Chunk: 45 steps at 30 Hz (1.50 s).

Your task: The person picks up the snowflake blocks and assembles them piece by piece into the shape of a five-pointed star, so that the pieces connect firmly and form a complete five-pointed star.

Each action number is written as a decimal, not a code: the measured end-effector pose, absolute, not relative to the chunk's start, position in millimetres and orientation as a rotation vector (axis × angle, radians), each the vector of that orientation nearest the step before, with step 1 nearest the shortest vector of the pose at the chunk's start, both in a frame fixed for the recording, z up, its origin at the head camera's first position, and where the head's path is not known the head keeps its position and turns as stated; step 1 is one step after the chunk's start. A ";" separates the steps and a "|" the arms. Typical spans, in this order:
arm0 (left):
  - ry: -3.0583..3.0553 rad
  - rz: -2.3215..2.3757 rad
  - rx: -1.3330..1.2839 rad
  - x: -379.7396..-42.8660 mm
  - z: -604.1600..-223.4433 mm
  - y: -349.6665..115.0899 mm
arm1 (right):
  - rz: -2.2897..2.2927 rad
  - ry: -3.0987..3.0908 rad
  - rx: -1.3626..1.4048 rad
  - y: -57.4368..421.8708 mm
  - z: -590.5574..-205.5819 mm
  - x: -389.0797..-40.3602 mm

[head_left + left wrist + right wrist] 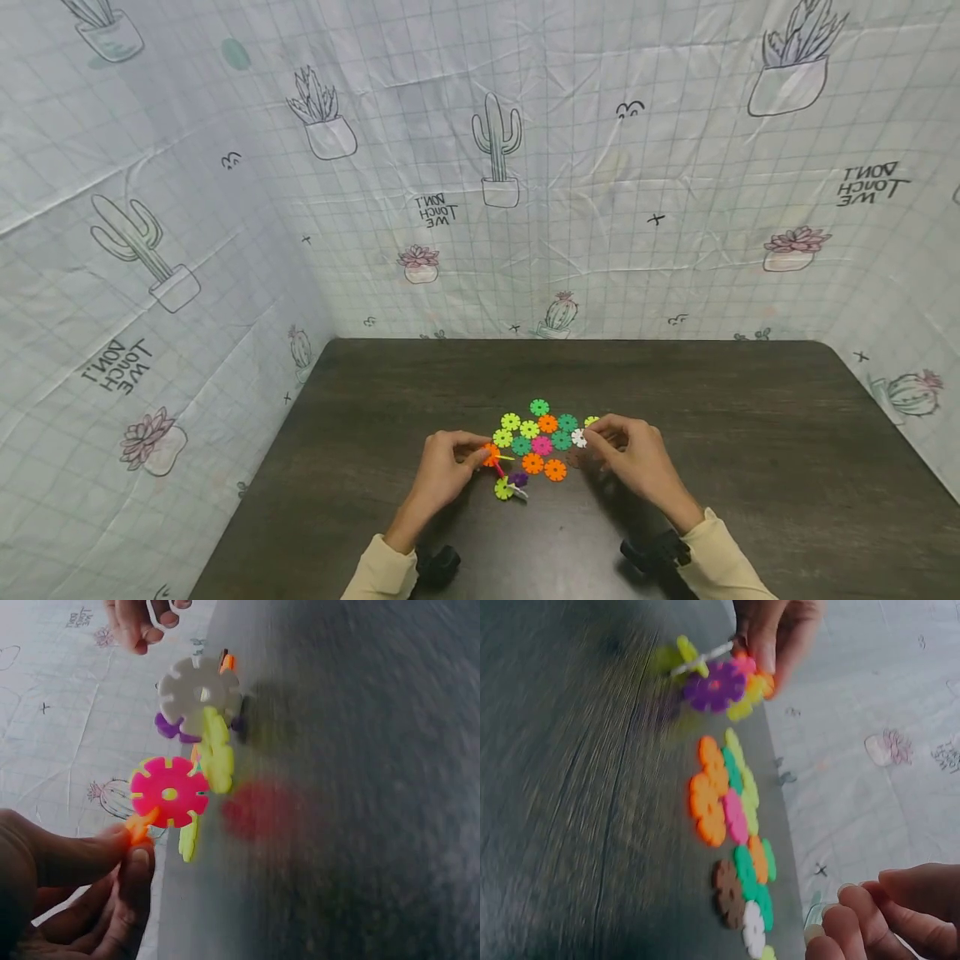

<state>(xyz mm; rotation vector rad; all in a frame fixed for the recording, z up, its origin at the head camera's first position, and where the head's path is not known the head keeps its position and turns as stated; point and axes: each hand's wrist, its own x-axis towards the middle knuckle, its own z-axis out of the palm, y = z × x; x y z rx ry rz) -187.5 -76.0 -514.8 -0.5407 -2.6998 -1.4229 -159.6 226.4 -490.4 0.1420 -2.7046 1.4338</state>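
Note:
My left hand pinches an orange notched disc between thumb and fingers. Several notched flower-shaped discs hang joined to it: a pink disc, yellow-green ones, a purple disc and a white one, low over the table. Over on the right side of the loose discs, my right hand hovers with its fingers loosely bent and nothing showing between them. In the head view its fingertips overlap the edge of a loose white disc; the right wrist view shows them apart from it.
Loose discs lie flat in a cluster between the hands, among them a pink one, a brown one and an orange one. The dark wooden table meets a cactus-print cloth at its back and sides.

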 end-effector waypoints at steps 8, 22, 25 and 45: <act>-2.788 -1.402 -0.506 -188.7 -518.5 -80.6 | 1.450 -2.739 0.123 232.7 -498.0 -163.7; -2.868 -1.302 -0.482 -194.5 -514.6 -86.2 | 1.439 -2.787 0.120 233.7 -503.1 -170.4; -2.897 -1.289 -0.461 -198.7 -512.5 -86.0 | 1.424 -2.818 0.123 234.7 -506.5 -170.6; -3.022 -1.075 -0.517 -227.6 -506.0 -54.3 | 1.227 -2.857 0.225 224.7 -517.2 -175.0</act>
